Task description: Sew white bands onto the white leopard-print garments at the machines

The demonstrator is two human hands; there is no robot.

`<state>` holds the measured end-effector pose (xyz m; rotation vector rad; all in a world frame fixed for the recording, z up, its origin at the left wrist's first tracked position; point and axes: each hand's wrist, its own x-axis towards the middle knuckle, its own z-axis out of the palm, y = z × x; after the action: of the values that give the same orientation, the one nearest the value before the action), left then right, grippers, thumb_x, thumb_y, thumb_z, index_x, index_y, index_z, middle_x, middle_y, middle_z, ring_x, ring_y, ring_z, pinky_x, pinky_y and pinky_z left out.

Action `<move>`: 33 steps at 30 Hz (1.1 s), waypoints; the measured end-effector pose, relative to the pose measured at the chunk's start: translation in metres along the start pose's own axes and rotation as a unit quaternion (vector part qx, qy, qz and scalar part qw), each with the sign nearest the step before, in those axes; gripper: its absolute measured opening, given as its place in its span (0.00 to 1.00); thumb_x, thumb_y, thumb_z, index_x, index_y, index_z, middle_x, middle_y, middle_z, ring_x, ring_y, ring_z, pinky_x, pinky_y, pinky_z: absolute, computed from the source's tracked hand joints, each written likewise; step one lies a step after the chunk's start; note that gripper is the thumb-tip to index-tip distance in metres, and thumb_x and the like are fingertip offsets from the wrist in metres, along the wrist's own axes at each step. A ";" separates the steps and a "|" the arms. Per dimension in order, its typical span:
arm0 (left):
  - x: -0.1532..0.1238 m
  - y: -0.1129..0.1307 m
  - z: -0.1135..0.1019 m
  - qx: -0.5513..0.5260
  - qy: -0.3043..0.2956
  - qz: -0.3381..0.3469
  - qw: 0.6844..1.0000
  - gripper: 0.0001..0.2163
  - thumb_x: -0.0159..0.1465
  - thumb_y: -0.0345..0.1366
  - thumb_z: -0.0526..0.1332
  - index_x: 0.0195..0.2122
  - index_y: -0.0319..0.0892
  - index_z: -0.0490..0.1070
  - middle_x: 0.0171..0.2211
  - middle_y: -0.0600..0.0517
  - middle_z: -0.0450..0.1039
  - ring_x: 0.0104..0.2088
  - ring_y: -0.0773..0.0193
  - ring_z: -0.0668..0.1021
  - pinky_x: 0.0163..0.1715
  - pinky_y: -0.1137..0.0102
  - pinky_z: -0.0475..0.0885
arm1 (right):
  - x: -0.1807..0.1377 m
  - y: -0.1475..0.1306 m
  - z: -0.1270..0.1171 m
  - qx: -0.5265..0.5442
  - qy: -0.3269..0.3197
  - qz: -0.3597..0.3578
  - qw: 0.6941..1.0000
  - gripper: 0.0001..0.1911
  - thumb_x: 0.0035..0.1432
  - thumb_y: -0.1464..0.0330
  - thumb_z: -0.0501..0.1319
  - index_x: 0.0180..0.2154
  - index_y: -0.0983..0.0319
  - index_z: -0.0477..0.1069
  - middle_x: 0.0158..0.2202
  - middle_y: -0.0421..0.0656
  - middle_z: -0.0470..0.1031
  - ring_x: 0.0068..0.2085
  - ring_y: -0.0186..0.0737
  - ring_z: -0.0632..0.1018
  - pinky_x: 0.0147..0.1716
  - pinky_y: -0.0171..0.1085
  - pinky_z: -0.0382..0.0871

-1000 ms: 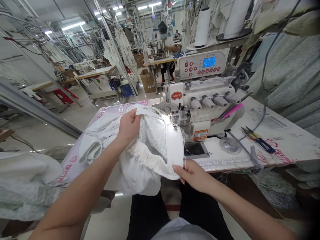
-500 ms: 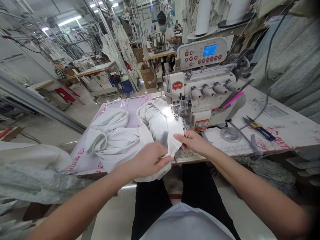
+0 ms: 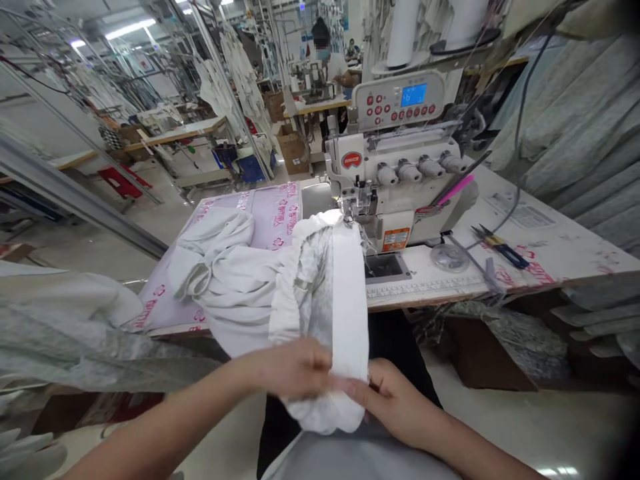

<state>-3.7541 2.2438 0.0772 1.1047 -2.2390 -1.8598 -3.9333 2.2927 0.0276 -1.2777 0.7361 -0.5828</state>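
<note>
A pale garment [image 3: 240, 280] lies across the left of the table, its gathered white waistband [image 3: 349, 300] drawn down over the table's front edge. The band's far end sits at the needle area of a white overlock sewing machine [image 3: 415, 150]. Over my lap, my right hand [image 3: 397, 403] is closed on the band's near end, thumb on top. My left hand [image 3: 293, 367], somewhat blurred, grips the garment at the band's inner side, its fingertips close to the right thumb. A patterned grey-green inner side shows in the garment's opening.
Snips [image 3: 503, 247] and a clear round disc [image 3: 450, 258] lie right of the machine. Thread cones [image 3: 403, 33] stand above it. Pale fabric hangs at the far right, and more cloth [image 3: 65, 333] is heaped at the left. A co-worker [image 3: 325, 60] sits farther back.
Both hands have moved down towards my lap, pulling the waistband out straight from the machine. The band now stretches lengthwise, and the metal plate beneath the machine has come into view.
</note>
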 end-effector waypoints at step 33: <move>0.036 0.025 -0.133 0.304 0.579 0.035 0.755 0.09 0.61 0.34 0.48 0.30 0.42 0.66 0.22 0.56 0.66 0.26 0.67 0.68 0.26 0.75 0.58 | 0.062 -0.025 -0.064 -0.097 0.089 -0.044 0.990 0.19 0.58 0.58 0.50 0.22 0.65 0.59 0.18 0.37 0.60 0.21 0.30 0.63 0.22 0.30 0.55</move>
<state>-3.7344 2.1126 0.1226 1.5435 -1.8970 -0.0690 -3.9421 2.2009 0.0336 -1.4568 0.9051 -0.7166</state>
